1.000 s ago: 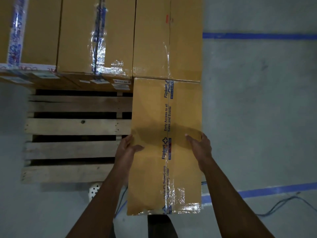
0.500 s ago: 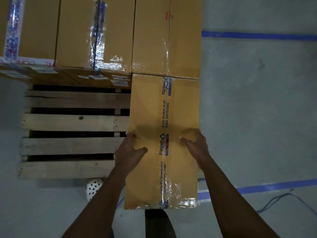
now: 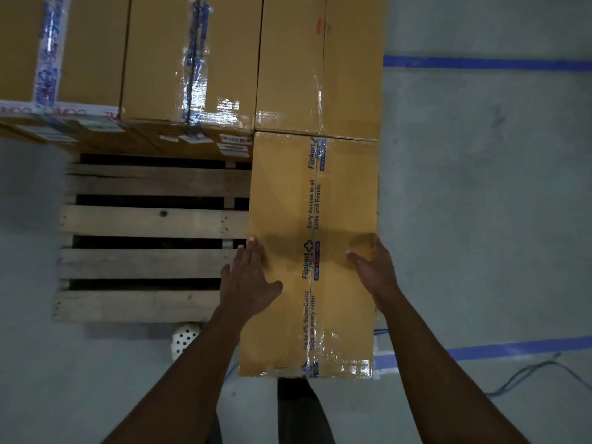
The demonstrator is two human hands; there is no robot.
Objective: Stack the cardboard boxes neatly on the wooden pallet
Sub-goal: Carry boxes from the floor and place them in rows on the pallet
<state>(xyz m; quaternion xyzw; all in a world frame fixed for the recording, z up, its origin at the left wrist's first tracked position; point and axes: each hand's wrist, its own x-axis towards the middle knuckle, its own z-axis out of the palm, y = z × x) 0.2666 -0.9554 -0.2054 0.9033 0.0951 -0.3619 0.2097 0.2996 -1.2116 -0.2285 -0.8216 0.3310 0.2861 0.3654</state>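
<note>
A long cardboard box with a printed tape strip lies lengthwise on the right side of the wooden pallet. Its far end touches the taped boxes stacked in a row across the back, and its near end overhangs the pallet's front edge. My left hand lies flat on the box top by the left edge, fingers stretched out. My right hand sits at the right edge, thumb on top and fingers curled over the side.
Bare pallet slats show left of the box. The grey concrete floor has blue tape lines at the right, and a cable lies near the lower line. A white perforated shoe and my dark trouser leg are by the pallet front.
My left hand has left its grip on the box's left side and now rests flat on top. The right hand stays at the right edge. The box has barely moved.
</note>
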